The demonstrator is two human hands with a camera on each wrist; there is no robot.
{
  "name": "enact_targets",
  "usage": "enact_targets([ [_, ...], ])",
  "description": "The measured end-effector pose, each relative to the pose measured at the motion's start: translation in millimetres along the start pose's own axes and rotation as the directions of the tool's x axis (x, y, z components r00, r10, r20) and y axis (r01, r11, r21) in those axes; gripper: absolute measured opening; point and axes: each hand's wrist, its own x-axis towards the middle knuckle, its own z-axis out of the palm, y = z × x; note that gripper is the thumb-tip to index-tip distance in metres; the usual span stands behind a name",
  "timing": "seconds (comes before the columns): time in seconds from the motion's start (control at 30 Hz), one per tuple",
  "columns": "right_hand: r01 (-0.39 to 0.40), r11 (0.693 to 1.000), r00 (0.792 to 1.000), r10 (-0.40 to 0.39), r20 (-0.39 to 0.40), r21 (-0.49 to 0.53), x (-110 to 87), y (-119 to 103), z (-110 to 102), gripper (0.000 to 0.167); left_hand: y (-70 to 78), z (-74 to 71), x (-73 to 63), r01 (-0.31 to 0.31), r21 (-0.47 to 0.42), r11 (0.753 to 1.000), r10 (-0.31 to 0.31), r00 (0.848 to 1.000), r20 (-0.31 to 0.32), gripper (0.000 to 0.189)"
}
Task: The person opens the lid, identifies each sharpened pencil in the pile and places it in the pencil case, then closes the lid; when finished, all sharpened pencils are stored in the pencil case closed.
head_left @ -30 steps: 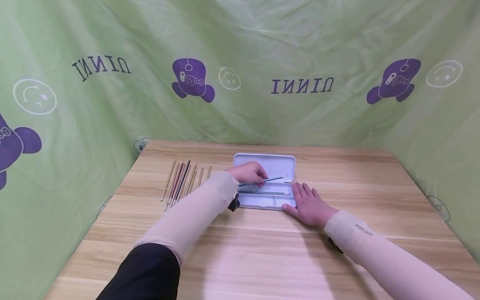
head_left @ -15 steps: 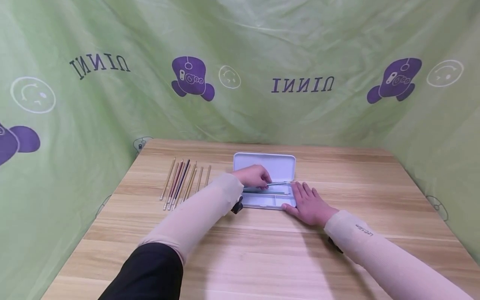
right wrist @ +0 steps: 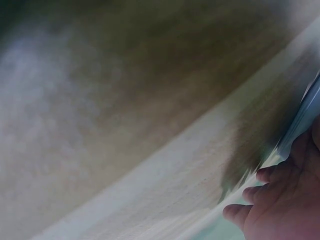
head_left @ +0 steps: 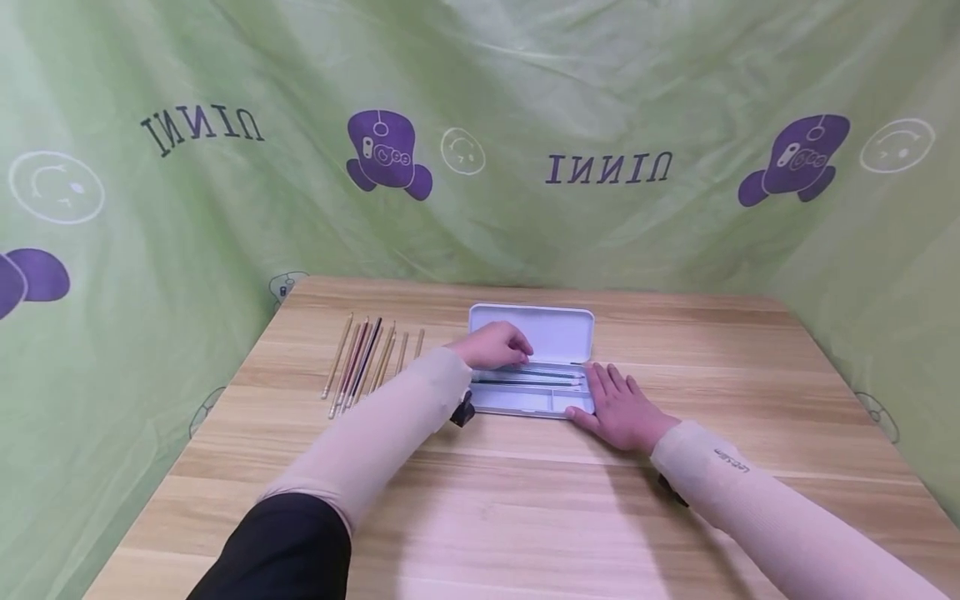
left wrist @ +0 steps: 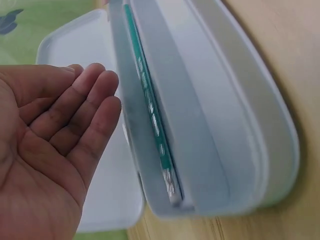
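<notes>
A pale blue pencil case point(head_left: 517, 401) lies with its lid point(head_left: 558, 332) tipped back on the table. Two dark pencils point(head_left: 534, 384) rest lengthwise in its rear compartment; a green pencil point(left wrist: 150, 107) with a white eraser end shows in the left wrist view. Just over that compartment hovers my left hand point(head_left: 495, 344), its fingers loosely bent and nothing between them. My right hand point(head_left: 622, 412) lies flat with spread fingers against the case's right end, thumb at the front corner. In the right wrist view its fingers point(right wrist: 265, 175) appear at the lower right edge.
Left of the case, several pencils point(head_left: 362, 367) lie side by side on the wooden table point(head_left: 510, 500), some partly covered by my left forearm. The front of the case holds two divided sections. A green printed curtain point(head_left: 480, 225) hangs behind the table.
My left hand lowered a pencil into the case beside the other one, let go of it and drew back slightly to the left. My right hand stayed at the case's end.
</notes>
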Motion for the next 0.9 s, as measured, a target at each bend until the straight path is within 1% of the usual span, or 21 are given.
enact_targets([
  [0.07,-0.005,1.0,1.0,0.005,0.003,-0.003,-0.6,-1.6,-1.3,0.101,-2.6,-4.1,-7.1,0.014,-0.057,0.998,-0.015,1.0,-0.021,0.022],
  [0.13,-0.011,1.0,1.0,0.011,0.007,-0.009,-0.9,-3.1,-1.9,0.099,-5.4,-8.5,-15.5,0.028,-0.142,0.989,-0.034,0.999,-0.038,0.024],
  [0.23,-0.012,1.0,1.0,0.012,0.0,-0.012,-1.0,-3.3,-2.7,0.094,-11.8,-14.5,-27.0,0.041,-0.289,0.956,-0.066,0.995,-0.079,0.027],
  [0.33,-0.01,1.0,1.0,0.01,-0.003,-0.008,-0.3,-1.9,-1.9,0.093,-22.3,-21.8,-38.1,0.036,-0.449,0.893,-0.107,0.985,-0.135,0.029],
  [0.37,-0.01,1.0,1.0,0.01,-0.002,-0.009,-0.1,-1.3,-1.2,0.094,-26.0,-24.6,-41.8,0.031,-0.501,0.865,-0.126,0.98,-0.156,0.03],
  [0.43,-0.007,1.0,1.0,0.007,-0.003,-0.013,0.2,0.1,0.1,0.096,-34.0,-30.7,-49.0,0.008,-0.579,0.815,-0.153,0.968,-0.202,0.032],
  [0.47,-0.009,1.0,1.0,0.009,0.002,-0.015,0.5,0.9,0.8,0.098,-37.7,-34.2,-52.6,-0.007,-0.606,0.795,-0.162,0.961,-0.223,0.033],
  [0.53,-0.005,1.0,1.0,0.005,0.004,-0.017,0.9,2.3,2.3,0.101,-43.3,-41.2,-60.8,-0.028,-0.641,0.767,-0.181,0.949,-0.258,0.035],
  [0.63,0.001,1.0,1.0,-0.001,0.004,-0.015,2.5,5.0,4.6,0.102,-52.6,-50.8,-72.6,-0.048,-0.667,0.744,-0.202,0.935,-0.293,0.038],
  [0.73,0.009,1.0,1.0,-0.009,-0.006,-0.014,3.9,6.8,5.6,0.102,-61.2,-59.5,-83.9,-0.062,-0.694,0.718,-0.222,0.924,-0.312,0.04],
  [0.83,0.01,1.0,1.0,-0.01,-0.014,-0.015,4.7,8.4,6.3,0.101,-70.5,-67.1,-94.1,-0.074,-0.712,0.699,-0.248,0.908,-0.338,0.042],
  [0.9,0.006,1.0,1.0,-0.006,-0.015,-0.017,5.3,9.5,7.4,0.1,-78.6,-72.1,-101.4,-0.078,-0.712,0.698,-0.265,0.896,-0.357,0.043],
])
